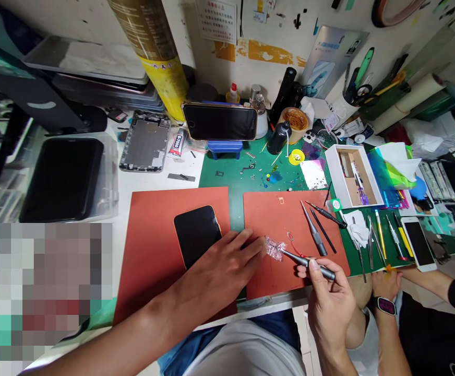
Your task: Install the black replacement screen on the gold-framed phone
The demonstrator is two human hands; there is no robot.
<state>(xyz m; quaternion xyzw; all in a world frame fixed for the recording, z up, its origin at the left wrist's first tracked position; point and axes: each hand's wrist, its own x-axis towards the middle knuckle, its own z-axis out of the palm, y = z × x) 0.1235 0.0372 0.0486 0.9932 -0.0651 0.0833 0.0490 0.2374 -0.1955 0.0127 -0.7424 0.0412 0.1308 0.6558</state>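
Observation:
My left hand (231,261) reaches across the front of a black-screened phone (198,235). Its fingertips are closed on the edge of a small crinkled clear plastic bag (275,248). In my right hand (331,300) is a dark grey precision screwdriver (309,262), pinched between thumb and fingers and pointing left. The screwdriver's tip meets the bag; whether it goes inside I cannot tell. A thin red cord (291,239) lies just behind the bag on the right red mat (262,279). The phone rests on the left red mat (149,235).
Another screwdriver (314,230) and tweezers (323,230) lie on the right mat. Behind, a phone (222,122) leans on a blue stand. A white box (352,175) and several tools stand to the right. A person's hand (386,287) with a watch is at right.

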